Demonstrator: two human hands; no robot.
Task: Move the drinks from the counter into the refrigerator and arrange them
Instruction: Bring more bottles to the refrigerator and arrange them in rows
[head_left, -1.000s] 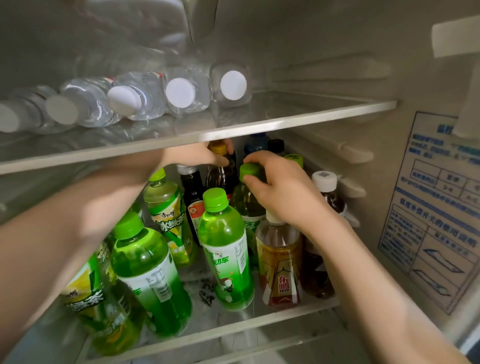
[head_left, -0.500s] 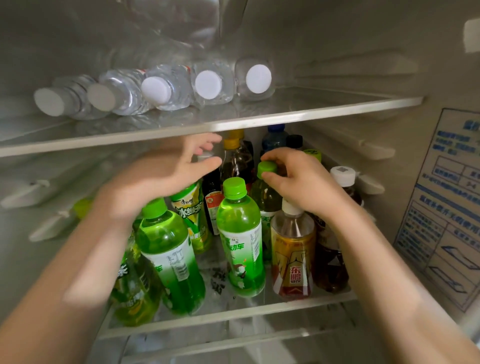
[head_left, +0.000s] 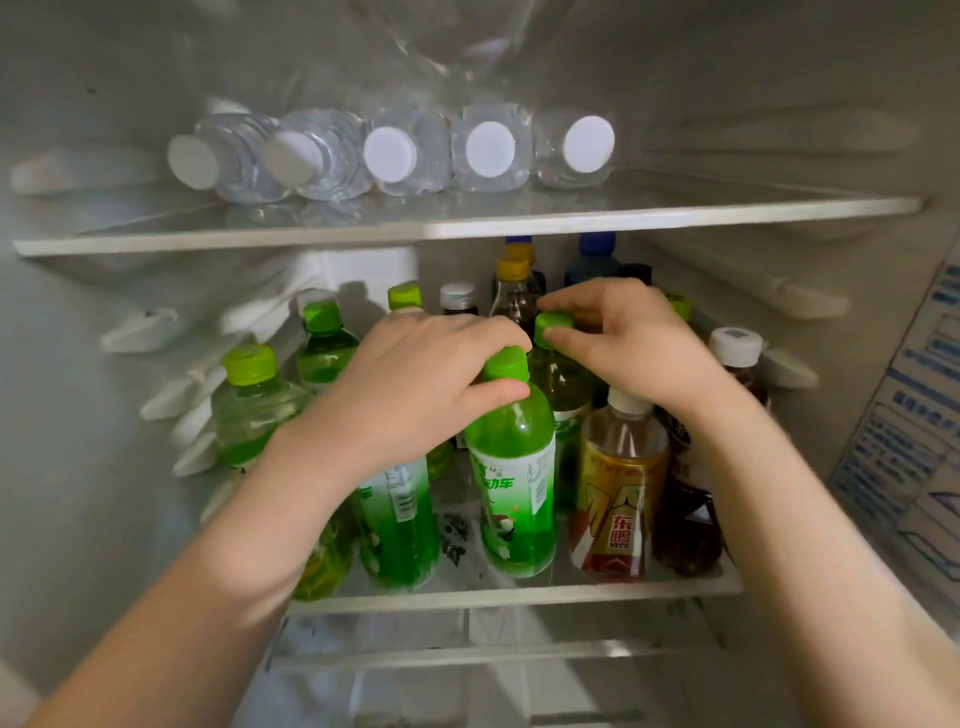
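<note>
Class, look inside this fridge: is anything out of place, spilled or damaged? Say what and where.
Dark marks on the lower glass shelf, between the two front green bottles, look odd: stain or print, unclear. Otherwise tidy.

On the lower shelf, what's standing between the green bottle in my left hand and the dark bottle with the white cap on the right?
A yellow-labelled bottle with a white cap, seen in the head view.

Single head view, wide-angle: looks from open front straight into refrigerator (head_left: 779, 78), slightly downward, near bottle shelf (head_left: 519, 593) (upper shelf (head_left: 467, 228) just below eye level).
</note>
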